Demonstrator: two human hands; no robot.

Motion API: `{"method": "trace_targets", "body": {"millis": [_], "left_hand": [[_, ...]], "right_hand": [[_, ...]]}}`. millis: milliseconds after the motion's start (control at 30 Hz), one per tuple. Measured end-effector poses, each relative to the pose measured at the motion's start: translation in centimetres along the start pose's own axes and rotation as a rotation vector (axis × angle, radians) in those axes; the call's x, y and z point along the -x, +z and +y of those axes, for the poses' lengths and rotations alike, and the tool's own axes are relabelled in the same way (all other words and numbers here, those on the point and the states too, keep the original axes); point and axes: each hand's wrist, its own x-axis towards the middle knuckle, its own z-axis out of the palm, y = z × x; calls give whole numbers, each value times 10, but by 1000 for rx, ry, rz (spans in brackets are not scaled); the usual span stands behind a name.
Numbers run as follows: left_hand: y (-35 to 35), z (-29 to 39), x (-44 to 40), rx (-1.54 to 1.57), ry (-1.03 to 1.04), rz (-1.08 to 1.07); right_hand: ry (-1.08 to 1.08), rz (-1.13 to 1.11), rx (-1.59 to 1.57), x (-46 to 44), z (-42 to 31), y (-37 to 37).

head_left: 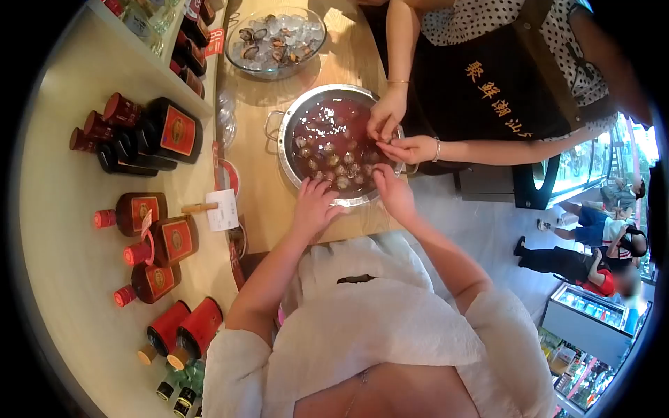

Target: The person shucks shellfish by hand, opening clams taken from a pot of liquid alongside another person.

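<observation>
Head view: shells [342, 182] lie between my hands; my left hand [318, 203], open, touches the bowl [359, 201]; my right hand [395, 194] curls, its hold unclear.

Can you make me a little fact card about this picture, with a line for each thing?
Pan: metal, on the wooden table; pan rim around reddish liquid
Shells: many, round, in the pan
Left hand: fingers spread at the near rim
Right hand: at the rim; can't tell if it holds a shell
Other person's hands: close together, by the pan's right side
Glass bowl: ice and shells inside
</observation>
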Motion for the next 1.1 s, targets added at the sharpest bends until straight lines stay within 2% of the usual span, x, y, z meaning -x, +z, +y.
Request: {"method": "trace_targets", "body": {"millis": [67,100,133,167,200,233,267,367,467,533,600,667,867,1033,1100], "left_hand": [[-5,3,-6,-13,5,-17],[-7,7,-12,178,-54,45],[-9,12,-17,369,-114,105],[-11,19,-20,626,-346,26],[-18,29,-27,619,-349,28],[-25,37,-34,891,-444,62],[-28,40,-38,1164,-537,97],[-27,32,-44,1188,-524,153],[-37,29,-48,1190,-522,174],[-40,25,-47,1172,-539,163],[-39,18,-47,1157,-512,140],[-44,16,-48,1170,-521,112],[-50,8,-49,1156,-531,40],[-55,7,-50,1077,-486,6],[-59,7,-50,935,-499,-35]], "right_hand": [[286,-393,-1317,-20,-9,-28],[464,-530,-1616,-24,-18,-38],[456,-530,-1620,-26,-23,-41],[495,-645,-1771,-28,-28,-41],[537,-765,-1919,-30,-33,-40],[550,-775,-1971,-31,-38,-34],[547,-782,-1975,-32,-41,-30],[492,-729,-2026,-38,-49,-30],[459,-611,-1844,-43,-52,-31],[307,-394,-1419,-45,-52,-35],[261,-390,-1459,-47,-48,-36],[148,-446,-1357,-49,-46,-38],[98,-561,-1214,-58,-43,-48],[-88,-454,-1013,-60,-42,-44],[-159,-431,-935,-60,-42,-44]]}}
